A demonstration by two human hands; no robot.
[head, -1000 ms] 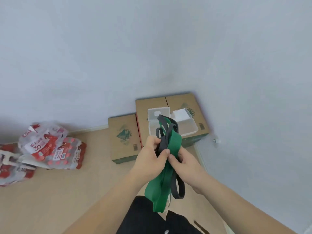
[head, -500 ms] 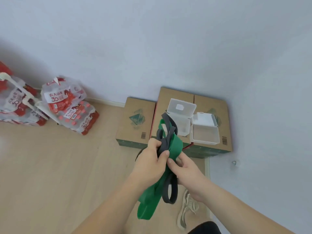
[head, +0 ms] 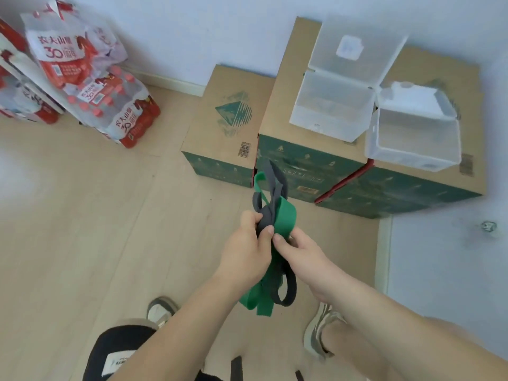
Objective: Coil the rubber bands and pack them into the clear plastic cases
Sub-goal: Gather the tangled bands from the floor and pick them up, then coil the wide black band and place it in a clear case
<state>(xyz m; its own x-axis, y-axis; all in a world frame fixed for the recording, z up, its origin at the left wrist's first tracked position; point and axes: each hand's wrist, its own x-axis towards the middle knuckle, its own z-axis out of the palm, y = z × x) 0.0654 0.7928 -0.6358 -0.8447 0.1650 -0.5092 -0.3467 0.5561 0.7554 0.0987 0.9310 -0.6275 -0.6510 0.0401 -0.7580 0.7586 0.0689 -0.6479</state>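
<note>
A wide green rubber band (head: 284, 217) and a narrower dark grey rubber band (head: 270, 188) hang tangled together in front of me. My left hand (head: 247, 251) is shut around both bands at their middle. My right hand (head: 299, 257) pinches the bundle from the right, fingertips against the green band. Loops of both bands dangle below the hands. Two clear plastic cases stand open on the cardboard boxes: the left case (head: 332, 108) with its lid leaning back, and the right case (head: 415, 141). Both look empty.
Green-sided cardboard boxes (head: 228, 127) sit against the wall at the room's corner. Shrink-wrapped packs of red-capped bottles (head: 110, 105) lie on the wooden floor at the left. My shoes (head: 321, 334) and dark shorts show at the bottom.
The camera has tilted down and closer, so the boxes and cases look larger and my feet appear. Both hands keep their hold on the bands, barely shifted.
</note>
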